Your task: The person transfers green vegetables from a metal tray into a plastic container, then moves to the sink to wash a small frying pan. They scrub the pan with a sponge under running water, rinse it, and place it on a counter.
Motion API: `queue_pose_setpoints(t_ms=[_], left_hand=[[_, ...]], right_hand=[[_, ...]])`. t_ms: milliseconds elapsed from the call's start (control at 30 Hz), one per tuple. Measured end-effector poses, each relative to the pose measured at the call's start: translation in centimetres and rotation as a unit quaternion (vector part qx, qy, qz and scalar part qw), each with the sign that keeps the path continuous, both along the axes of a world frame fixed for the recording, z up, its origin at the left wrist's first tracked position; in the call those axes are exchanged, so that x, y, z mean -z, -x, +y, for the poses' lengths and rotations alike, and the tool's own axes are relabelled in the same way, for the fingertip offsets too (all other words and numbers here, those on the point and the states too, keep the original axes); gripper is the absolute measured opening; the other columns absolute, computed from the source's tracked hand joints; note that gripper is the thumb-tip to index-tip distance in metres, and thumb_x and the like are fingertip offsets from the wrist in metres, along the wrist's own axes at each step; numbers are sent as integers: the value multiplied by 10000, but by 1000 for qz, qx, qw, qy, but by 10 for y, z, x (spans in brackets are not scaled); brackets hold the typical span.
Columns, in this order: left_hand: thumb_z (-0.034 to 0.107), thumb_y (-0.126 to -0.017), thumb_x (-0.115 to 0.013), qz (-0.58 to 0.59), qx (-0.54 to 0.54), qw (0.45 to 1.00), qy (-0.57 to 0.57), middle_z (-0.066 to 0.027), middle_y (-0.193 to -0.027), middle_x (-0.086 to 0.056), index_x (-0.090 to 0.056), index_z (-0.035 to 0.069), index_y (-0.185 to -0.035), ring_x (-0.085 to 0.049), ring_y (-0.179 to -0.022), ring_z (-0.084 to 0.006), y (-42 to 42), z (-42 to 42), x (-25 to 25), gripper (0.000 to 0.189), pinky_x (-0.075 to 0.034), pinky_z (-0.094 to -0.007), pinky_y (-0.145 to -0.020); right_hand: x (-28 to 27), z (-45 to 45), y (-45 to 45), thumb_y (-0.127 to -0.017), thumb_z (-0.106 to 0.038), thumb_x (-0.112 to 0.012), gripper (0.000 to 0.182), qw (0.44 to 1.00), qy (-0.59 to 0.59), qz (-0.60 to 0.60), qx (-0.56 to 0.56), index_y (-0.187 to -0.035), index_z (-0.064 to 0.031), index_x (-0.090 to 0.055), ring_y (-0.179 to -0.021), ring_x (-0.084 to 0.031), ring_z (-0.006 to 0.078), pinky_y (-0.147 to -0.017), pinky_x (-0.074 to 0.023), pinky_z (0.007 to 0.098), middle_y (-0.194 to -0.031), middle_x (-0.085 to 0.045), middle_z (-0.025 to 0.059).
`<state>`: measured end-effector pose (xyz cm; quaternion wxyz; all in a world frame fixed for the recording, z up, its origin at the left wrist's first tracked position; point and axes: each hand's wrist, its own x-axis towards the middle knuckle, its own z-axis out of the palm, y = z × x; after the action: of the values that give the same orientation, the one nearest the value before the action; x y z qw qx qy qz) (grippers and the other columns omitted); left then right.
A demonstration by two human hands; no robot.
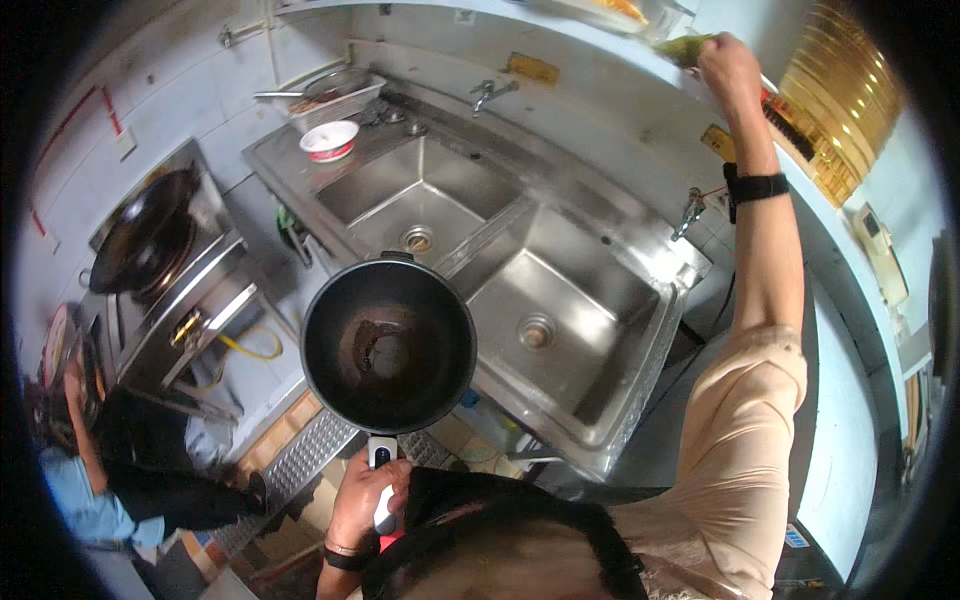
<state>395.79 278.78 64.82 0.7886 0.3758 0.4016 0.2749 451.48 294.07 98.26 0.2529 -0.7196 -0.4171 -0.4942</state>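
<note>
My left hand (pixel 366 491) grips the white and grey handle of a deep black non-stick frying pan (pixel 330 352). The pan hangs in front of the sink with its inside turned up, and a dark wet-looking patch shows on its bottom. High at the right, my right hand (pixel 731 71) reaches up to the wall shelf (pixel 592 37). Its fingers are closed on a green item (pixel 681 49) at the shelf's edge; what that is I cannot tell. Below the pan and beside it lies a two-basin stainless-steel sink (pixel 592 262).
A white and red bowl (pixel 330 141) and a plastic basket (pixel 341 101) stand on the sink's left end. Two taps, one tap (pixel 491 94) and another tap (pixel 688 214), jut from the wall. A wok (pixel 146 232) sits on a stove. A co-worker (pixel 105 480) is at lower left.
</note>
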Motion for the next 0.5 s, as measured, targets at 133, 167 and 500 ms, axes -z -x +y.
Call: queue_pose_setpoints(t_ms=[133, 167, 500], left_hand=[[115, -889, -596, 24, 96, 995, 9, -11, -563, -474, -505, 40, -830, -444, -422, -105, -24, 65, -8, 132, -363, -237, -398], [135, -901, -587, -4, 113, 993, 16, -6, -553, -472, -501, 48, -828, -453, -422, -107, -17, 85, 22, 142, -370, -245, -397], [195, -877, -637, -3, 267, 964, 13, -6, -583, -488, -495, 53, -817, -482, -423, -110, -44, 194, -6, 209, -383, -259, -375]], right_hand=[[-26, -48, 23, -896, -292, -535, 339, 978, -101, 106, -150, -956, 19, -654, -738, -654, 207, -672, -518, 341, -826, -685, 160], [-6, -51, 83, -870, -281, -545, 334, 963, -140, 110, -201, -975, 14, -660, -778, -659, 218, -700, -516, 349, -843, -689, 165], [300, 46, 245, -851, -9, -565, 258, 766, 420, 322, -365, -1101, -54, -609, -1065, -571, 340, -922, -465, 408, -1124, -573, 178]])
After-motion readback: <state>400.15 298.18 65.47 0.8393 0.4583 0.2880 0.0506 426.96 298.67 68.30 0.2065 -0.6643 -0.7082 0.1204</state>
